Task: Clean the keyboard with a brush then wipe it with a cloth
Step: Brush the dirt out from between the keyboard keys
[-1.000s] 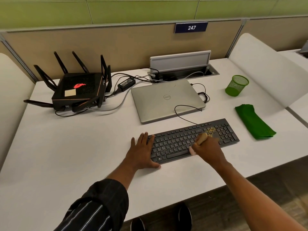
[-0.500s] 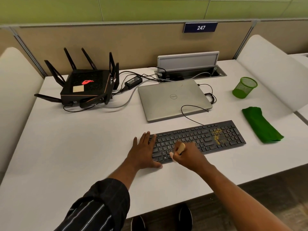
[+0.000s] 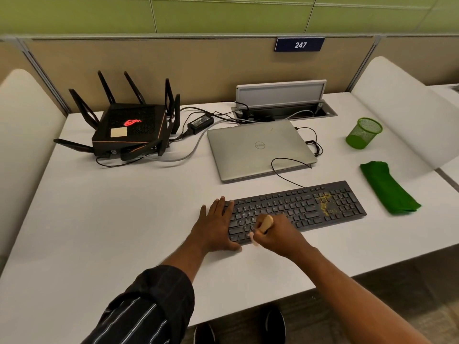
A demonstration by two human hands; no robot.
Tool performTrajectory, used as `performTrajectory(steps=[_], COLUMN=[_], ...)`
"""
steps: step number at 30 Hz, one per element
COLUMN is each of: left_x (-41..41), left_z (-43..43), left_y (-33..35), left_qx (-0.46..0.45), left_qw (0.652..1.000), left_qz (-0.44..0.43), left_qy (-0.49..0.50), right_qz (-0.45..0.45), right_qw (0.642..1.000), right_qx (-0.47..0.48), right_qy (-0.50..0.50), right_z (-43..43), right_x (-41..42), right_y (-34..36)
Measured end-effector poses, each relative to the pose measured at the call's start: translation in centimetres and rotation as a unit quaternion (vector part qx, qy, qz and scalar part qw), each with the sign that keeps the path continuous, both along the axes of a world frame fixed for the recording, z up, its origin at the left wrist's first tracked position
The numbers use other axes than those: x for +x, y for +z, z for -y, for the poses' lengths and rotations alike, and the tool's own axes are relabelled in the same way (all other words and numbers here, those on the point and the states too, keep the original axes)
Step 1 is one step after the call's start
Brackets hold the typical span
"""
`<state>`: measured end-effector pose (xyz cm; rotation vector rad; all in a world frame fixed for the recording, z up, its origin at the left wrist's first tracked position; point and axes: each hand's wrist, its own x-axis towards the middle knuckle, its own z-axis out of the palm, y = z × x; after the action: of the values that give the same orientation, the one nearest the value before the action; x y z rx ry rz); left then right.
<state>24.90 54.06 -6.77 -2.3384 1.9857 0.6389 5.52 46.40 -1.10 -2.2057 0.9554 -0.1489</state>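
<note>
Gripped brush (image 3: pixel 265 224) in right hand (image 3: pixel 282 235), fingers curled round the pale handle, bristle end down on the near-left rows of the keyboard (image 3: pixel 310 206). Pinned the keyboard's left end with left hand (image 3: pixel 215 228): flat, fingers straight, holding nothing, palm partly on the desk (image 3: pixel 124 219). Spotted yellow grit (image 3: pixel 326 204) on the right-hand keys by the numpad, well apart from the bristles. Noted green cloth (image 3: pixel 387 189) folded on the desk just right of the keyboard, touched by neither hand.

Judged as brushing step, main dirt not yet reached.

Needed to work rightward toward the grit in short strokes along the gaps between rows, with bristles angled in, not mashed flat. Better flicked off the right edge than dragged across clean keys, but away from the cloth. Needed firm left-palm pressure to stop the board sliding. Needed care around the cable (image 3: pixel 285 175) running back to the laptop (image 3: pixel 258 150).
</note>
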Motion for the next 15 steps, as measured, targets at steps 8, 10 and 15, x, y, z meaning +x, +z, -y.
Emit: performTrajectory(steps=[8,10,15], left_x=[0.3,0.4,0.5], left_z=[-0.3,-0.5,-0.8], left_y=[0.0,0.1,0.1], left_qx=[0.000,0.001,-0.005], left_qw=[1.000,1.000,1.000], left_qz=[0.002,0.002,0.004], left_qy=[-0.003,-0.006,-0.009], right_qz=[-0.022,0.003,0.003], right_qw=[0.999,1.000,0.999], right_qx=[-0.020,-0.011,-0.031], right_qy=[0.017,0.008,0.022], right_z=[-0.4,-0.5,-0.9], right_x=[0.6,0.9,1.7], right_y=[0.2,0.4,-0.1])
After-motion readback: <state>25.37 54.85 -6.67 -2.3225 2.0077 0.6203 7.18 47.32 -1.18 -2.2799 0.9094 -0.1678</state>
